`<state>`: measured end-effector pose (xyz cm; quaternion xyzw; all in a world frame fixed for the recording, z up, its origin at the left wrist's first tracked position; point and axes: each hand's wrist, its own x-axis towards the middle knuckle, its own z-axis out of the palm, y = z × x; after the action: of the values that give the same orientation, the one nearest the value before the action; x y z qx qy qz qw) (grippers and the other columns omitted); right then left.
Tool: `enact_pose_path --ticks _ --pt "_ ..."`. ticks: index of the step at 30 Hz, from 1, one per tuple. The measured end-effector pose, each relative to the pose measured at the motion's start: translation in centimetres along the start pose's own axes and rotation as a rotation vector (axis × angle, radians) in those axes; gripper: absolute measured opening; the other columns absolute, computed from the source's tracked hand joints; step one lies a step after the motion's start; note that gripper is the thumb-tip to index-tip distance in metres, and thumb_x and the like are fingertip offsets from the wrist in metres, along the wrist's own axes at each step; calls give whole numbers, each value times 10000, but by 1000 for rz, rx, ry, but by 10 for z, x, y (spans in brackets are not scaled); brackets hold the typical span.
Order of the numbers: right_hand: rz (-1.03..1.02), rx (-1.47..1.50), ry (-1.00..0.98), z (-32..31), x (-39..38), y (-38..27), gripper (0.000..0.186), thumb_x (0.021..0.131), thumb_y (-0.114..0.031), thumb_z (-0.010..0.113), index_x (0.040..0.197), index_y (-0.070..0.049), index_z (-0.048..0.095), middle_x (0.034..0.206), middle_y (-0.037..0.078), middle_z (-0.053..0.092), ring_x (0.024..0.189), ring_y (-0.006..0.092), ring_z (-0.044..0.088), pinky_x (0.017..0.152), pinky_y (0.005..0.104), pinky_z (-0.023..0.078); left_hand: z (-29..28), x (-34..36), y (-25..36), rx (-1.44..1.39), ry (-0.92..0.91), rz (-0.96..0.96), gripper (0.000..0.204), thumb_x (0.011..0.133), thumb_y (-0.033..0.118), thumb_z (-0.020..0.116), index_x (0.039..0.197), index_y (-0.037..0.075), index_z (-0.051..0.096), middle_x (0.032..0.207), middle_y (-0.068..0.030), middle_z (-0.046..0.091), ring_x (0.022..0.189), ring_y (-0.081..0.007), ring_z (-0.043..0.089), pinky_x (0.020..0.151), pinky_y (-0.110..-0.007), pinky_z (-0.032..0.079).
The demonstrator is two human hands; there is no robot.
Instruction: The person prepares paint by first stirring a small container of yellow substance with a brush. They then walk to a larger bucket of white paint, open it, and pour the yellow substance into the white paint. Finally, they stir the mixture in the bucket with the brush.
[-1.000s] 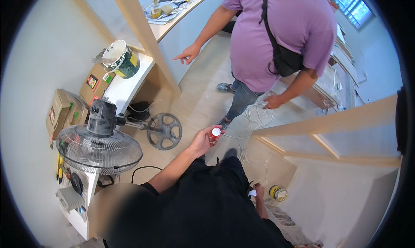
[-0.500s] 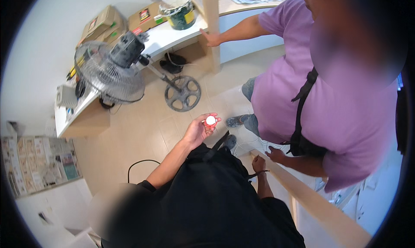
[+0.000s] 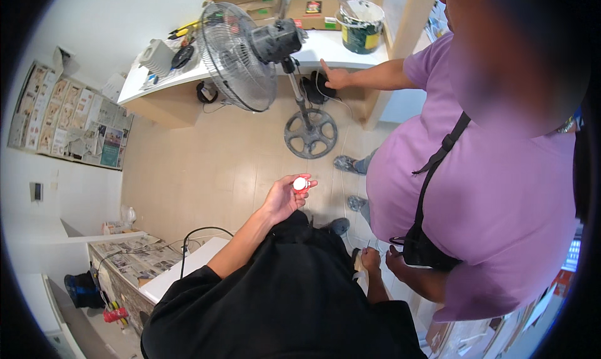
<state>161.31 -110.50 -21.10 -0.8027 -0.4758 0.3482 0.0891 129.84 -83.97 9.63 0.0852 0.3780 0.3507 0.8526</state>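
In my left hand (image 3: 285,200), palm up in front of me, lies a small red thing with a round white face (image 3: 300,184). My fingers curl round its edge; its exact kind is unclear. Low on the right, my right hand (image 3: 370,259) is closed, fingers bent inward. A thin dark tip shows at its top, too small to name. A co-worker in a purple shirt (image 3: 407,177) stands close on my right. One co-worker hand (image 3: 338,78) points a finger toward the white bench; the other (image 3: 394,259) hangs beside my right hand.
A standing fan (image 3: 241,58) with a round base (image 3: 311,134) stands ahead. Behind it, a white bench (image 3: 313,57) carries cardboard boxes (image 3: 313,13) and a smeared bucket (image 3: 362,27). Cables cross the tiled floor (image 3: 200,165). Paper-covered boards (image 3: 119,252) lie at lower left.
My view has turned to the left, so the fan and bench sit farther right and higher. My left hand still holds the red and white thing; my right hand stays closed.
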Motion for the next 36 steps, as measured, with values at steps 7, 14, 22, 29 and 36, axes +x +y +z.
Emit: enact_pose_path --ticks 7,14,22,29,36 --pt "-373 -3 -17 5 61 -98 313 979 -192 507 826 36 657 856 294 635 904 455 599 806 546 469 -50 -29 73 -131 150 176 284 972 254 496 1175 64 555 1080 -128 658 676 -150 516 596 -278 427" --pt "-638 561 127 -107 106 -469 310 1037 -229 484 876 12 595 764 173 585 722 268 603 664 391 461 -160 -51 183 -268 188 362 218 970 207 446 1104 75 558 965 -87 638 682 -164 514 593 -287 410" --pt "-636 261 386 -246 242 -708 432 983 -361 496 1000 33 672 981 277 680 963 434 656 825 478 484 -189 -25 285 -265 171 299 209 978 195 435 1102 75 553 978 -89 639 762 -195 571 641 -317 448" --pt "-613 312 201 -296 167 -661 399 1041 -340 496 1016 9 688 663 -22 474 625 87 420 572 282 358 -215 -38 305 -370 187 337 217 985 199 429 1111 70 549 984 -92 635 768 -204 566 660 -317 446" --pt "-509 18 849 -393 -20 -607 453 1064 -384 442 1289 -44 638 1150 68 617 868 90 520 793 221 398 -211 0 310 -273 267 252 299 1014 314 420 1173 88 532 1027 -105 643 798 -207 573 703 -341 445"
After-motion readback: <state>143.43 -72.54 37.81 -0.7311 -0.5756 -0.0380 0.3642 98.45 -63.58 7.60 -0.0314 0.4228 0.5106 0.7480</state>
